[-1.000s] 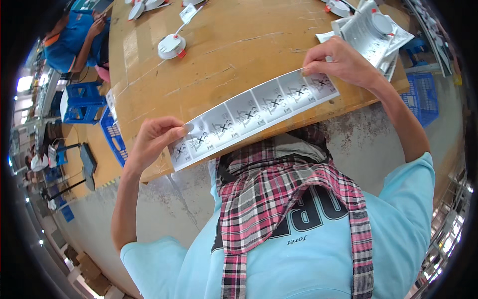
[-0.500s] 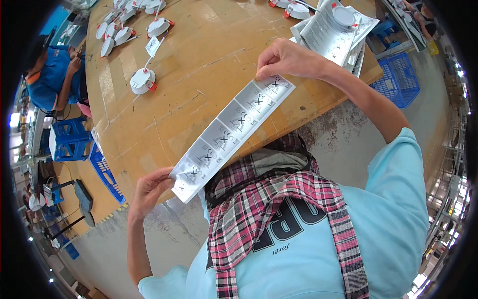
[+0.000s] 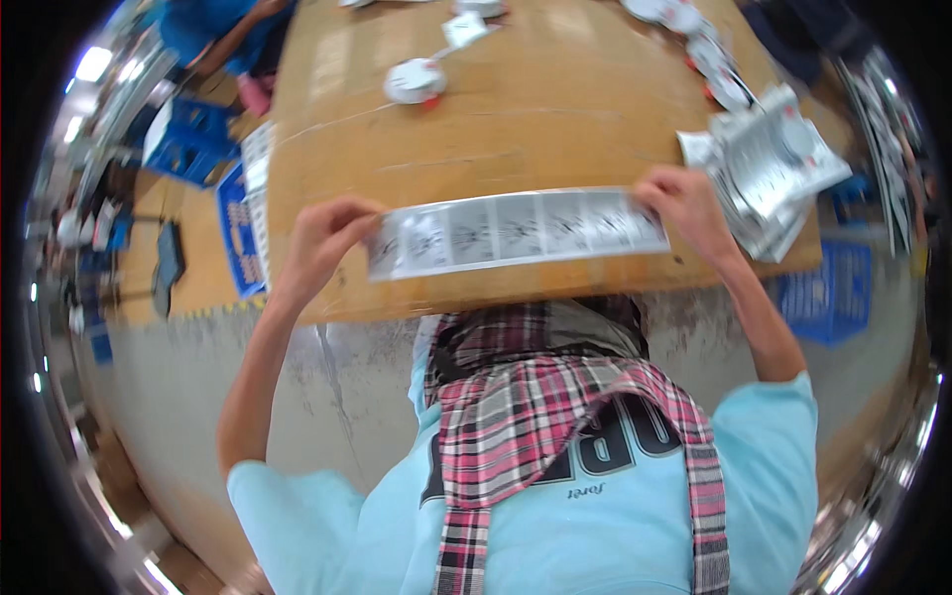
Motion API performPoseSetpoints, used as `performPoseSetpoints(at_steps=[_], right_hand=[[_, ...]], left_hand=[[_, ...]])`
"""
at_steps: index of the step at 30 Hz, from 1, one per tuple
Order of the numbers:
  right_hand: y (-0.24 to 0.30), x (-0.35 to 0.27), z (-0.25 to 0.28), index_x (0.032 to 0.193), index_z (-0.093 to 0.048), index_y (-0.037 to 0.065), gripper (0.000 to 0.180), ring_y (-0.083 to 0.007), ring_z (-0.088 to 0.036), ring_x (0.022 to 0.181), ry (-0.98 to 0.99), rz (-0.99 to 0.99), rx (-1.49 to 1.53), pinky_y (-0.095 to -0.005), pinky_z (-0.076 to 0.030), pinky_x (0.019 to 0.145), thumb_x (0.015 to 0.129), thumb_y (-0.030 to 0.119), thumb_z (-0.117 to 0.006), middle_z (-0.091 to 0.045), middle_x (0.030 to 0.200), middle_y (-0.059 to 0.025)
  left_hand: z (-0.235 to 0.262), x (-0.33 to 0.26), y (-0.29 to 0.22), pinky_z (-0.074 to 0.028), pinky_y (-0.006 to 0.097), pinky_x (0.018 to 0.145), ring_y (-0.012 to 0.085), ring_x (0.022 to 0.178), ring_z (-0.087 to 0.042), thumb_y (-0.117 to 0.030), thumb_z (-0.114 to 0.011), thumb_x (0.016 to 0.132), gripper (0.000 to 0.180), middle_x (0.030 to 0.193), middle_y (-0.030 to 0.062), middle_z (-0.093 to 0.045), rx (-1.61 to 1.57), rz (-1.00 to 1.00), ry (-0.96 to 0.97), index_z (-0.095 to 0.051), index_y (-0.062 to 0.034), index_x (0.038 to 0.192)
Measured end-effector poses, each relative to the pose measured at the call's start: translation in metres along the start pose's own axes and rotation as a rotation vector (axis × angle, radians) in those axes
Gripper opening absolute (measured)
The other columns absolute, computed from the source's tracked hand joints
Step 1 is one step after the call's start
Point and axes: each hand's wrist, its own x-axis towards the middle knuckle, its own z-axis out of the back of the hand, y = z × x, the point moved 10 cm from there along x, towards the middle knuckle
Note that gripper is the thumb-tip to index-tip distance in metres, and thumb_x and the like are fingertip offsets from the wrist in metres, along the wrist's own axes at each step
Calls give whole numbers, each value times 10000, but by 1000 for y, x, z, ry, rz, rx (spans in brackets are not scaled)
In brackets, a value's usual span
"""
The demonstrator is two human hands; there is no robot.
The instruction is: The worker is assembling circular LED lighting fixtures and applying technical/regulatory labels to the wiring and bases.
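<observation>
The long white paper strip (image 3: 516, 233), divided into printed rectangular panels, lies level above the near edge of the brown wooden surface (image 3: 555, 109). The left hand (image 3: 322, 243) grasps one end with its fingers; the right hand (image 3: 689, 203) grasps the other end.

a long white strip of printed sheets (image 3: 516, 230), grey drawings in each panel, stretches level over the table's near edge; a stack of similar white sheets (image 3: 769, 178) lies at its right end.

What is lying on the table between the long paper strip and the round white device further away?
Only bare brown table lies between the long printed paper strip and the round white device, as the head view shows.
</observation>
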Motion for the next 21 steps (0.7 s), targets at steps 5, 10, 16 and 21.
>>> performPoseSetpoints(at_steps=[5,10,16,21], right_hand=[[1,-18,-41,885,-666,-26,173,-100,-600,737,282,45,203,-258,-485,676,825,132,-628,-656,787,-38],[86,16,-82,991,-655,-48,225,-101,-602,810,451,187,153,-255,-476,763,821,93,-614,-666,866,-36],[80,59,-68,940,-684,-26,236,-96,-571,623,27,252,442,-265,-472,603,860,189,-630,-661,720,-22],[47,53,-56,894,-711,56,185,-23,-521,581,-164,91,875,-186,-382,505,885,218,-622,-658,727,1]], left_hand=[[14,39,-20,-464,231,629,69,692,-563,-52,-567,876,125,735,18,-624,-61,-78,-14,-635,48,908],[-7,73,-101,-439,212,646,38,712,-521,-81,-568,895,104,756,-7,-597,194,-234,120,-633,1,894],[25,110,-155,-456,269,814,150,941,-585,-267,-590,908,348,1035,99,-608,-45,-523,-433,-551,-3,1132],[-64,111,-94,-476,285,774,157,880,-600,-318,-686,827,478,955,103,-619,-302,-240,-216,-564,40,1120]])
